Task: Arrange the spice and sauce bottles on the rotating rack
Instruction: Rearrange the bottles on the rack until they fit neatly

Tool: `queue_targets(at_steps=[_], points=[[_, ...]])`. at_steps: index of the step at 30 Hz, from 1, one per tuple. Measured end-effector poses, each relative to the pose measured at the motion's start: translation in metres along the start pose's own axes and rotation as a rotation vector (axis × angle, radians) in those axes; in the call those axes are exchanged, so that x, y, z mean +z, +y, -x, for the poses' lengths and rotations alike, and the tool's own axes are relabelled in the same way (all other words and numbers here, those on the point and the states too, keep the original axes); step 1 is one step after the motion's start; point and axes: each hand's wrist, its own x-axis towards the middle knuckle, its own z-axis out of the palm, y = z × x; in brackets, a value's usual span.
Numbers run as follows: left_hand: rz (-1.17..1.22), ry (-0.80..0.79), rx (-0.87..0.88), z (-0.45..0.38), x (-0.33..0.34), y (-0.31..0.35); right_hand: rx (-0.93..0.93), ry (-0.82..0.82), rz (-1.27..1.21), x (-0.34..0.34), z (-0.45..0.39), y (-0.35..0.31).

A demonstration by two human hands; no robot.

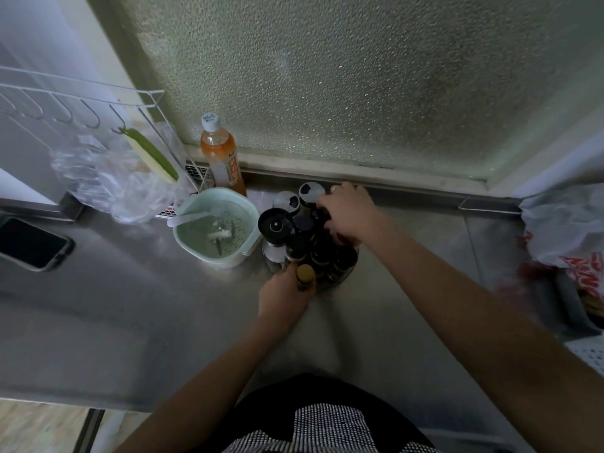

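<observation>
1. Rack [343, 276] sits mid tabletop [392, 305], just in front of the window sill; only a sliver of its near rim shows, the rest hidden under dark-capped bottles [322, 253] packed close together.
2. Left hand [284, 294] at the rack's near edge, fingers curled round a small gold-capped bottle [305, 276], held upright against the near row.
3. Right hand [348, 214] reaches over the far right of the cluster, fingers bent down among the caps. Cannot tell whether it grips a bottle or only steadies the group.
4. Two silver-lidded shakers [312, 192] stand at the far side; a black grinder [276, 225] at the far left.
5. Judgement: the gold-capped bottle likely wants a free slot on the near rim. Lower it straight, keep it upright, and hold the rack with the right hand so it does not spin; the neighbours are tight and could tip.
6. Left of the rack, just beside it: pale green strainer bowl [214, 227]. Behind that, an orange drink bottle [220, 155].
7. Far left: phone [32, 243], wire hook rail [81, 99], clear plastic bags [108, 178].
8. Tabletop is brushed steel; frosted window [359, 76] behind; printed plastic bag [568, 230] at right.
</observation>
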Motion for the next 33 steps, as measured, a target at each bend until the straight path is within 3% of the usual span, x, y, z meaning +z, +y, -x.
queue_targets(at_steps=[5,12,16,19,22,27,33], points=[[-0.051,-0.032,0.012,-0.003,-0.002,0.004,-0.055,-0.037,0.195,0.004,-0.014,-0.003],[-0.059,-0.031,0.021,-0.004,-0.004,0.005,-0.142,-0.008,0.151,0.003,-0.010,-0.004],[-0.086,-0.035,0.045,-0.008,-0.003,0.004,-0.110,0.096,0.126,0.005,-0.006,0.001],[-0.082,-0.040,0.053,-0.009,0.001,0.004,-0.096,0.066,0.123,0.008,-0.004,0.002],[-0.009,-0.043,0.045,-0.008,0.002,0.002,-0.096,0.062,0.017,0.000,0.002,0.004],[0.042,-0.045,0.058,-0.010,-0.001,-0.004,-0.109,0.248,-0.233,0.002,0.059,0.003],[0.051,-0.140,0.056,-0.019,-0.008,-0.005,-0.003,0.320,-0.239,0.040,0.102,-0.019]])
